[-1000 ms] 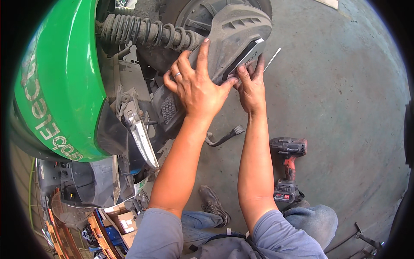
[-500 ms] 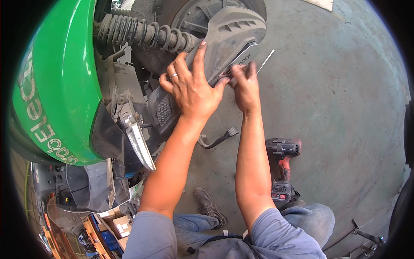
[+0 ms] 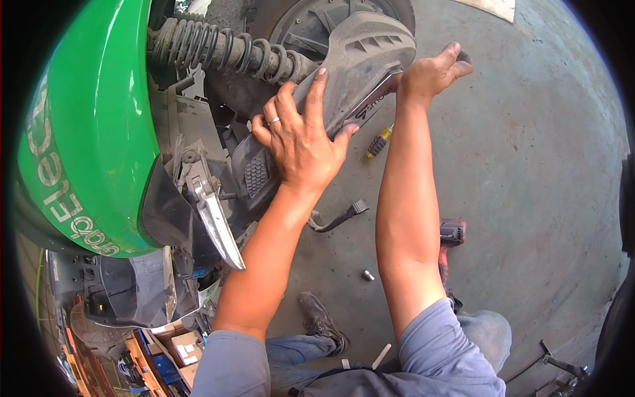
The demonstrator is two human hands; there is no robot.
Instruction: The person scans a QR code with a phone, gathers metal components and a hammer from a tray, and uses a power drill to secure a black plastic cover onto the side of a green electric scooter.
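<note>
A dusty dark-grey plastic cover (image 3: 380, 43) lies over the wheel side of a green scooter. My left hand (image 3: 301, 135), with a ring on one finger, rests on it with fingers spread and thumb by a silver lettered plate (image 3: 374, 102). Just past the cover's right edge is my right hand (image 3: 436, 74), raised, its dark-tipped fingers curled together. Whatever they may hold is hidden. A screwdriver (image 3: 380, 143) with a yellow-and-black handle lies on the floor beside my right forearm, which hides its shaft.
To the left are the green body panel (image 3: 99, 119), a coil-spring shock absorber (image 3: 225, 49) and a metal footrest (image 3: 218, 228). A cable with a connector (image 3: 359, 207), a small metal socket (image 3: 368, 275) and a red-and-black power driver (image 3: 452, 233) are on the floor.
My right hand has left the plate's lower end and moved up and right, past the cover. The screwdriver handle and the socket have come into sight. My left hand stays on the cover.
</note>
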